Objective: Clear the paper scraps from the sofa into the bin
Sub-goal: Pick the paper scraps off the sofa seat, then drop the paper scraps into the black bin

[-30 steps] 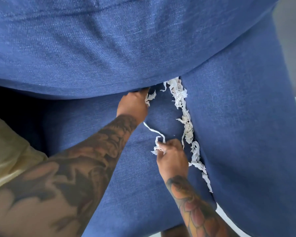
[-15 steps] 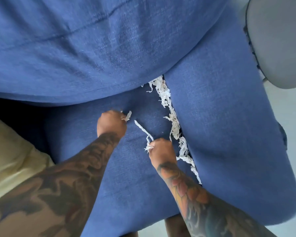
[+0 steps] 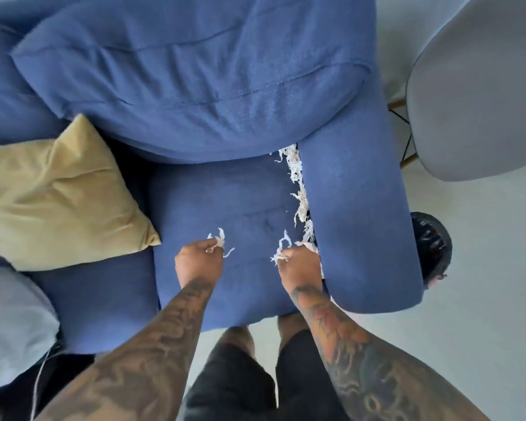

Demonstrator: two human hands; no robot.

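White shredded paper scraps [image 3: 298,189] lie in a line along the gap between the blue sofa's seat cushion [image 3: 225,196] and its right armrest [image 3: 356,208]. My left hand [image 3: 198,262] is above the seat and grips a small tuft of scraps [image 3: 218,241]. Over the seat's right edge, my right hand [image 3: 298,265] grips another bunch of scraps [image 3: 281,249], close to the lower end of the line. A bin with a black liner [image 3: 431,244] stands on the floor to the right of the armrest, partly hidden by it.
A yellow cushion [image 3: 55,192] lies on the sofa at the left, with a pale grey cushion [image 3: 9,326] below it. A grey chair [image 3: 480,86] stands at the upper right. My legs in black shorts [image 3: 255,378] stand at the seat's front edge.
Both hands have pulled back from the backrest toward the seat's front, each holding scraps. The view has risen and widened, and the bin, chair and cushions have come into sight.
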